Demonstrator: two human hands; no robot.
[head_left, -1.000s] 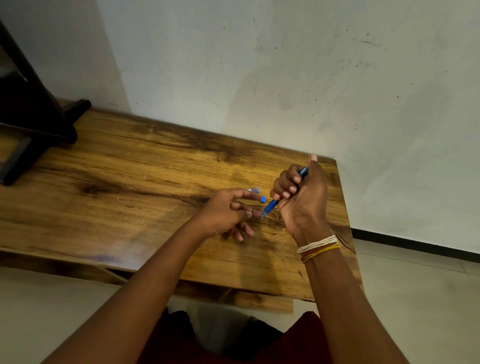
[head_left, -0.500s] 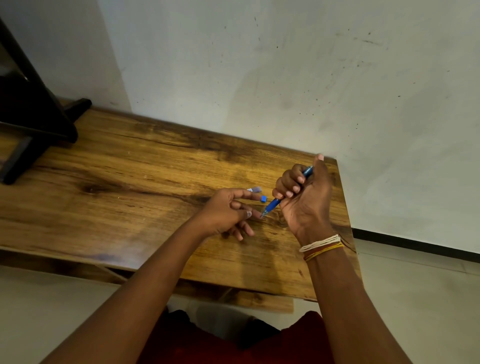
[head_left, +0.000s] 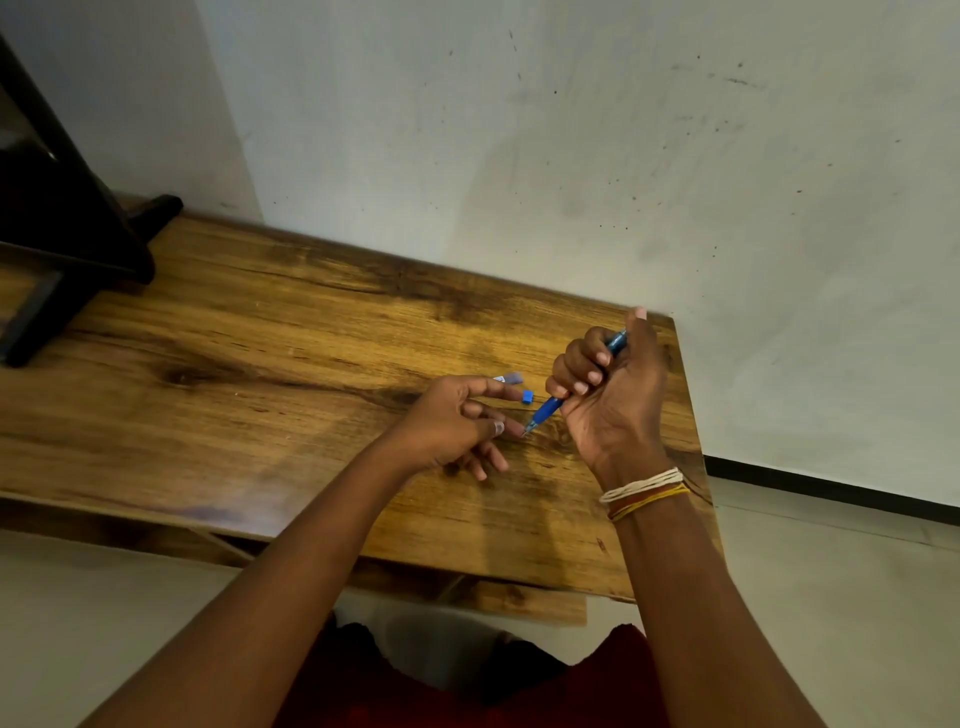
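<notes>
Step looks like work on the pen tip, either reassembly or unscrewing the nose.

How to do it well:
- left hand should take the tip only, thumb against finger pad, and turn in small steps without bending it
- keep its raised index clear of the cap and the blue bit. Both lie loose on the table at 1 o'clock from that hand and look easy to flick off
- keep the pen low over the wood, so anything dropped lands near
- right hand should only hold the barrel against the twist, not squeeze it

Grip now:
- left: index stretched out toward 2 o'clock. Thumb and middle finger are pressed together right at the pen tip, at 3 o'clock of the hand. I cannot tell whether they pinch the tip or just touch it. The other fingers are loosely curled below
- pen: held in the air over the table's 3 o'clock end. Tip points to 7 o'clock, back end to 1 o'clock
- right: fist wrapped round the barrel, four fingers curled over it, thumb up along the back end. Firm hold, with no gap showing

Threads are on the right wrist.
</notes>
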